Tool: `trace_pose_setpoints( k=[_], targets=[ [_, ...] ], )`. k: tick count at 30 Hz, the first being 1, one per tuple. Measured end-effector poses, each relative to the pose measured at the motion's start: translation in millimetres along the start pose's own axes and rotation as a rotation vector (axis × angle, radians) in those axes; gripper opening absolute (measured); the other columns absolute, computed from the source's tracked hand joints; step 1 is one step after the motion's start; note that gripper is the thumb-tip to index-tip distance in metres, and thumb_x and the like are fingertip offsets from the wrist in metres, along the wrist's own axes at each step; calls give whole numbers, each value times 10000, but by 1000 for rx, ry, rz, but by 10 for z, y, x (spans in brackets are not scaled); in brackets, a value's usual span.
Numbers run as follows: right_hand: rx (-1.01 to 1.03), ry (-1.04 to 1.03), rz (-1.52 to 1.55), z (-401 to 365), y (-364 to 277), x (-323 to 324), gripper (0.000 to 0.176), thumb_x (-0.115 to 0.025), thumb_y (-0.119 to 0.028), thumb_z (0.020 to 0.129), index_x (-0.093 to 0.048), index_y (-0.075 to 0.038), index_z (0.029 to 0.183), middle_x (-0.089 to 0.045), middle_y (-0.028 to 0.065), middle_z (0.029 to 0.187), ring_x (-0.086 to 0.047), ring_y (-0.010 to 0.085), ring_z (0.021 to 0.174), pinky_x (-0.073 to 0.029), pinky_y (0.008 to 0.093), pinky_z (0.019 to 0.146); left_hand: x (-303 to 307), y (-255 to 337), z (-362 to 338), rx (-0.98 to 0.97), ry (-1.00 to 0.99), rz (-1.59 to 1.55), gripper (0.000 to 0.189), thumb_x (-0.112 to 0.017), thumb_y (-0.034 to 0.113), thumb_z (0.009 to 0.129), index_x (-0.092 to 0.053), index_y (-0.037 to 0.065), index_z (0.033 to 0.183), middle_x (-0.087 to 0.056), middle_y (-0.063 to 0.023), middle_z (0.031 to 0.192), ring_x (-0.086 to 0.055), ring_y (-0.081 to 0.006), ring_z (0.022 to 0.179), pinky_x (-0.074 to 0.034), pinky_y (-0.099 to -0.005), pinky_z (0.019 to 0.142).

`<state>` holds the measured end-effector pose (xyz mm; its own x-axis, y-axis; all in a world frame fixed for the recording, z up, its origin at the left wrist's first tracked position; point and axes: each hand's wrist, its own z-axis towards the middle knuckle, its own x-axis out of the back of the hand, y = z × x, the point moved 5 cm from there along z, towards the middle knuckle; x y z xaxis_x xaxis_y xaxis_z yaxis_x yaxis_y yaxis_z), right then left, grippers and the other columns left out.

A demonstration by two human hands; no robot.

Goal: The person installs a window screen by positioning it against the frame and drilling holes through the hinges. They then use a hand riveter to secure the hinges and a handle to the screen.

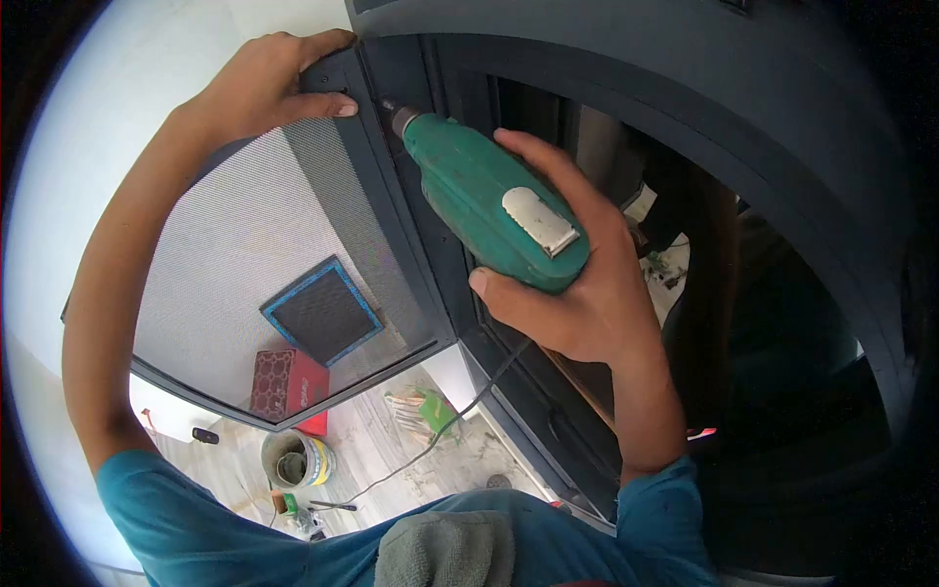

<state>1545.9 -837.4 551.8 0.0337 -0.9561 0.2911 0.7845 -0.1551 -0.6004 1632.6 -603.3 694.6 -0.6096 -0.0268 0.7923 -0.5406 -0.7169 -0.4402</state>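
Observation:
My right hand (577, 284) grips a green electric drill (489, 201) with a pale label plate on its body. Its tip touches the dark grey frame (377, 196) of a mesh screen panel near the panel's top corner. My left hand (264, 83) holds that top corner, fingers curled over the frame edge and thumb lying along its face. The grey mesh (235, 254) fills the panel below my left arm. The drill's cord (460, 411) hangs down toward the floor.
A dark window frame (636, 68) arches over the right side. Below lie a red box (284, 382), a blue-edged dark square (323, 311) seen through the mesh, a paint bucket (293, 460), a green packet (435, 411) and scattered tools on the floor.

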Motion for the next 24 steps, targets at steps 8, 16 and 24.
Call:
trace_pose_setpoints(
  k=[8, 16, 24],
  targets=[
    [28, -22, -43, 6, -80, -79, 799, -746, -172, 715, -416, 2, 1422, -644, 279, 1181, -670, 399, 1094, -526, 465, 932, -12, -20, -19, 9, -8, -9, 644, -799, 337, 798, -573, 6, 1302, -686, -197, 851, -705, -314, 741, -542, -381, 693],
    [-37, -27, -42, 55, 1, -122, 838, -746, -171, 735, -378, 4, 1467, -639, 290, 1193, -681, 375, 1082, -532, 454, 940, -40, -107, 10, -31, 4, 12, 667, -801, 368, 788, -574, 8, 1301, -680, -201, 826, -702, -319, 758, -529, -388, 710],
    [-122, 21, 235, -365, -124, 118, 920, -763, -147, 651, -401, 0, 1485, -625, 252, 1230, -668, 304, 1078, -515, 376, 948, 77, -20, -471, 192, -97, -14, 696, -829, 322, 769, -547, -11, 1311, -658, -198, 779, -661, -319, 675, -502, -379, 664]
  ],
)
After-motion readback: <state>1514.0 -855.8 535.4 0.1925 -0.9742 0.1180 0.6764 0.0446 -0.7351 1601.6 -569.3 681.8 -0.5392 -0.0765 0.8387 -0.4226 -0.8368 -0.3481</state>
